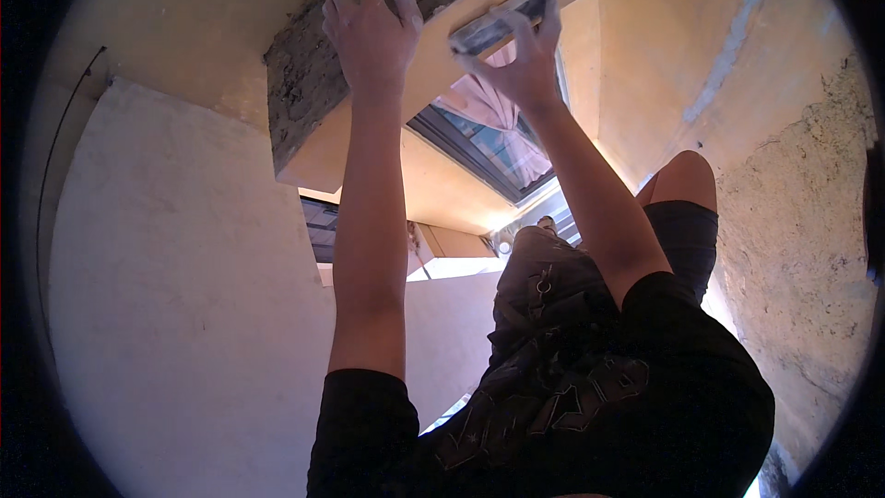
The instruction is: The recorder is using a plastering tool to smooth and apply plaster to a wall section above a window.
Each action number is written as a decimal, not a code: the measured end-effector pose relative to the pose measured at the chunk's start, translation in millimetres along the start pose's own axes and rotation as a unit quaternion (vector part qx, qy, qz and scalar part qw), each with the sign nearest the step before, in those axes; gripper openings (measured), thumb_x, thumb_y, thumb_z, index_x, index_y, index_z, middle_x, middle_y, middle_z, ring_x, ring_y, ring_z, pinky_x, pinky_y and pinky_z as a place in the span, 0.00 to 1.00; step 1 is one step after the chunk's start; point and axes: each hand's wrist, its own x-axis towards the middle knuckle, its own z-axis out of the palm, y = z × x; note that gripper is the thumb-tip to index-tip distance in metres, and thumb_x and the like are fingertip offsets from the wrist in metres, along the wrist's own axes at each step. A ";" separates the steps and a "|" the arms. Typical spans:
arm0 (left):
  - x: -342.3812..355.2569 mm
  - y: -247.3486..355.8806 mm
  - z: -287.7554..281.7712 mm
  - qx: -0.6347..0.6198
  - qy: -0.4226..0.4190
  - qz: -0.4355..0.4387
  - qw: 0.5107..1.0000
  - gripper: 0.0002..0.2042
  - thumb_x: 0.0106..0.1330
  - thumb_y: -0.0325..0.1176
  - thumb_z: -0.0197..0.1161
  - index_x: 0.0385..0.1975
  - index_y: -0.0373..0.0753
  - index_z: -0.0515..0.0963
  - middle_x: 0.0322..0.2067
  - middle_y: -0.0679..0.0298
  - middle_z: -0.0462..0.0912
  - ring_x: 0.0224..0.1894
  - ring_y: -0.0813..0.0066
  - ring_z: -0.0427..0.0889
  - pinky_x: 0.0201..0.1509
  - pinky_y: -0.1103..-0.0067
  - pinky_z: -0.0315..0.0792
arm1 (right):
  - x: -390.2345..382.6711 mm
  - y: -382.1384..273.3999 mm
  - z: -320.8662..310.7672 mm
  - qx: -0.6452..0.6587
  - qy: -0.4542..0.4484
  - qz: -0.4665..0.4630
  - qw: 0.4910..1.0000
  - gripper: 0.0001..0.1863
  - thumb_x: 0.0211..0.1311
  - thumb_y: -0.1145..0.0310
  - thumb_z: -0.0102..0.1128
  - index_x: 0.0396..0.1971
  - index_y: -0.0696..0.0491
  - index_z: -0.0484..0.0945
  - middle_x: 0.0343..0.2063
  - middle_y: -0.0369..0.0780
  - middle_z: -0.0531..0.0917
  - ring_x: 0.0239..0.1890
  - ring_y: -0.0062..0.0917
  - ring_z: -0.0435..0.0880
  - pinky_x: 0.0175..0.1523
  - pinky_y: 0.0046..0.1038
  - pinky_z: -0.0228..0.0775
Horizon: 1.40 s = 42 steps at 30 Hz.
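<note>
My left hand (373, 35) rests on the rough grey cement top of a ledge (309, 83), thumb spread apart and fingers bent against the surface. Nothing shows in it. My right hand (524, 60) holds a flat rectangular block (498, 22), greyish with a darker edge, between thumb and fingers. The block lies against the smooth cream side face of the same ledge. It looks like a sanding block, though its underside is hidden. Pale dust coats the fingers of both hands.
Beyond the ledge is a dark-framed window (475, 152) with a pink tied curtain (502, 115). A pale wall panel (184, 267) stands at left. At right, a yellowish wall (793, 212) has rough patches and a whitish streak. A thin dark cable (57, 148) hangs far left.
</note>
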 end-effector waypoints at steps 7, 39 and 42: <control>1.9 5.4 -4.3 0.006 0.019 0.001 1.000 0.17 0.65 0.46 0.57 0.35 0.35 0.80 0.43 0.48 0.75 0.49 0.48 0.73 0.54 0.55 0.66 | 22.0 14.8 -12.3 0.012 -0.017 -0.024 0.999 0.40 0.29 0.53 0.83 0.49 0.46 0.74 0.60 0.60 0.57 0.65 0.57 0.55 0.66 0.50 0.55; 2.8 3.3 3.9 -0.033 0.036 -0.071 0.996 0.16 0.67 0.43 0.53 0.31 0.36 0.81 0.41 0.52 0.76 0.48 0.50 0.73 0.53 0.57 0.65 | 52.7 31.7 -7.4 0.003 0.080 0.058 0.995 0.42 0.28 0.50 0.82 0.48 0.49 0.74 0.56 0.59 0.63 0.61 0.55 0.60 0.62 0.50 0.58; 4.1 10.1 0.5 0.039 0.060 -0.061 0.996 0.16 0.66 0.43 0.53 0.30 0.37 0.81 0.42 0.52 0.76 0.47 0.52 0.73 0.54 0.57 0.63 | 49.8 21.0 -3.3 -0.032 0.075 0.037 0.996 0.39 0.29 0.54 0.83 0.46 0.51 0.74 0.57 0.58 0.62 0.62 0.51 0.61 0.61 0.45 0.62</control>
